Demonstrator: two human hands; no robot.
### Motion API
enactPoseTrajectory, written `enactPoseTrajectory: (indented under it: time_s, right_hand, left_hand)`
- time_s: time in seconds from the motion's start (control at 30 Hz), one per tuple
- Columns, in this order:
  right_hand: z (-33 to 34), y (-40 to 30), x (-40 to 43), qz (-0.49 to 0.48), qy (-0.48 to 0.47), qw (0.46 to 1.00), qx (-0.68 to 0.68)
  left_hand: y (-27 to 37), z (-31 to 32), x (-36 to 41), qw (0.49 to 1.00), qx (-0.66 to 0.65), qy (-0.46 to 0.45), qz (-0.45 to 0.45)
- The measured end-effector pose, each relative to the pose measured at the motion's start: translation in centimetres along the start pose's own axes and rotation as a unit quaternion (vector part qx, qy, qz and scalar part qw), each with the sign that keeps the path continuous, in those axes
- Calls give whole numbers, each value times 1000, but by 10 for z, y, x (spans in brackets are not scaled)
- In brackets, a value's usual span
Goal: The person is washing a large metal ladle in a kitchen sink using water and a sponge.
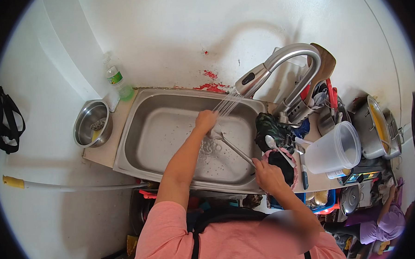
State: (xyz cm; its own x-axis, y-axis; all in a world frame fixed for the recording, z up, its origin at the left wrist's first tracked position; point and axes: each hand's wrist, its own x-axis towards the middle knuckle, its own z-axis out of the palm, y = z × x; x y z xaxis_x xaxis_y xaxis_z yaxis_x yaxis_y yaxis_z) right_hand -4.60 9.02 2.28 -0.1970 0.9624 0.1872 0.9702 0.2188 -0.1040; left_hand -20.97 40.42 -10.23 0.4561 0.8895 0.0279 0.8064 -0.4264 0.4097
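Observation:
My right hand [269, 177] grips the end of a long-handled metal spoon [234, 148] over the near right rim of the stainless steel sink [152, 149]. At the other end, the bowl of the spoon lies close to my left hand [206, 121], below the water spray. The fingers of that hand are partly turned away, and whether they press on the bowl is unclear. Water runs in several streams from the head of a pull-down faucet [252, 80] and splashes onto the sink floor.
Right of the sink are dark cloths [271, 130], a metal spoon [277, 149], a knife [304, 177], a clear plastic container [330, 148] and pots [371, 132]. A steel bowl [92, 124] with a scrubber and a plastic bottle [116, 79] stand left. Another person [383, 222] is at far right.

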Motion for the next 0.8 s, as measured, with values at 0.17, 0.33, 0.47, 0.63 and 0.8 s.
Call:
enactPoseTrajectory:
  time_s: [0.17,0.33,0.47,0.63,0.8]
  right_hand:
    - [-7,5,-8,6,-12,1000,23]
    - [2,4,-6,26,-27,999,28]
    - [14,-1,5,51,-47,997,43]
    - [35,-11,29,68,-60,995,47]
    - [54,-14,47,60,5,992,108]
  left_hand:
    - [-36,9,15,869,-454,-33,-195]
    - [-54,19,5,627,-724,-23,-287]
    - [-26,23,-20,436,-849,51,-294]
    - [58,12,-45,379,-851,194,-306]
    - [99,-6,-76,469,-837,142,-244]
